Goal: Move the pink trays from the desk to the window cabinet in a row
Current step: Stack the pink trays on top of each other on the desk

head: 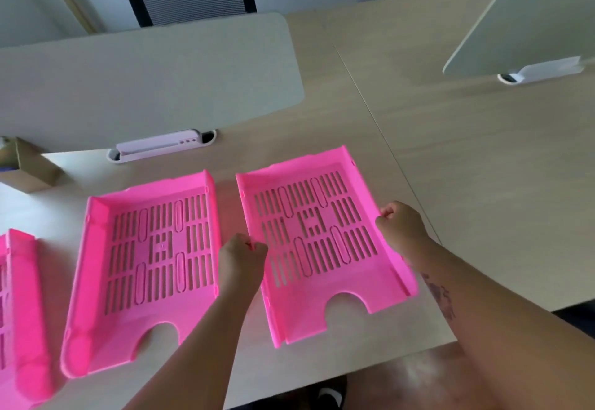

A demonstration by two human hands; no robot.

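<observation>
Now left hand (242, 256) and right hand (401, 224) grip the slotted pink plastic tray's (317, 239) side walls.

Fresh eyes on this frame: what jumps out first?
The bright pink trays dominate the pale desk: the right tray is gripped on both side walls, left hand on one, right hand on the other. The middle tray lies beside it untouched, and a third tray is cut off at the left edge. Grey divider panels stand behind.
</observation>
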